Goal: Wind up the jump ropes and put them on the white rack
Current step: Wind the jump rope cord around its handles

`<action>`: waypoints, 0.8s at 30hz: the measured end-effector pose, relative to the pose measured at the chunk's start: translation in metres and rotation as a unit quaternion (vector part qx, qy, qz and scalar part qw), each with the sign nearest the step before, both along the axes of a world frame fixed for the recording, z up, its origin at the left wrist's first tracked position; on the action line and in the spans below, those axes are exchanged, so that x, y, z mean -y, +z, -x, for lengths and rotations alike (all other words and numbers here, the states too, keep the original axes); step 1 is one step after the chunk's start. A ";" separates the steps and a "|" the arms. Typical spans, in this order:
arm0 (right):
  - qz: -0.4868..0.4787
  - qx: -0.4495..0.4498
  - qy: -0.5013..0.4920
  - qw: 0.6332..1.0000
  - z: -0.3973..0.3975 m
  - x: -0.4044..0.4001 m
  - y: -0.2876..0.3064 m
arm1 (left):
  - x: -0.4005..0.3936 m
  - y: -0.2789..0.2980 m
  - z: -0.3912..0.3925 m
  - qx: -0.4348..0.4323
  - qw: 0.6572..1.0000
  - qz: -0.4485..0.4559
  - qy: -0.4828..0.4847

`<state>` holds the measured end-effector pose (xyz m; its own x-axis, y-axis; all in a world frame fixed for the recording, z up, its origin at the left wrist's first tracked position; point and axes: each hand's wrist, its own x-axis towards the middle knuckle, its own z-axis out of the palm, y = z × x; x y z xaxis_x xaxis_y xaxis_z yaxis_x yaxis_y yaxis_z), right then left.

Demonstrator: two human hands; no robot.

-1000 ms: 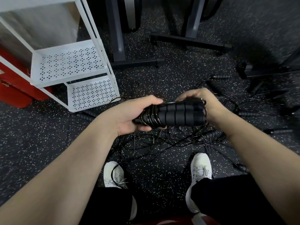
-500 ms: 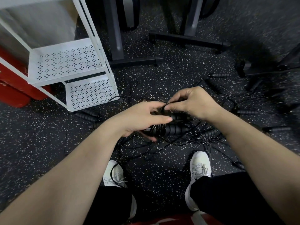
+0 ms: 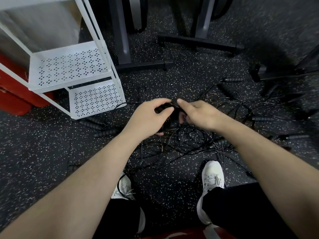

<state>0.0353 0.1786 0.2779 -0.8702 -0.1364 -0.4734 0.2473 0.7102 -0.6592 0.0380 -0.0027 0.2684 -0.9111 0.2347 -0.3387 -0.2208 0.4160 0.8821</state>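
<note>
A wound-up black jump rope bundle point(image 3: 170, 114) sits between my hands over the middle of the floor, mostly hidden by them. My left hand point(image 3: 150, 118) grips the bundle from the left, thumb on top. From the right, my right hand point(image 3: 200, 114) pinches the bundle's top end with thumb and fingers. A tangle of loose black jump ropes point(image 3: 186, 144) lies on the floor beneath. The white rack point(image 3: 74, 73) with perforated shelves stands at the upper left, its shelves bare.
Loose black rope handles point(image 3: 101, 128) lie by the rack's foot and several more to the right point(image 3: 262, 119). Dark machine frames point(image 3: 143, 64) stand behind. A red object point(image 3: 13, 99) is left of the rack. My white shoes point(image 3: 213, 176) are below the tangle.
The bundle has turned from lying sideways in full view to being covered by both hands. My hands have closed together over it and moved slightly toward the rack.
</note>
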 end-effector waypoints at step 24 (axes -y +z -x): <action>0.141 -0.211 0.048 0.966 -0.012 0.016 -0.009 | 0.009 0.016 0.010 0.210 0.944 -0.227 0.119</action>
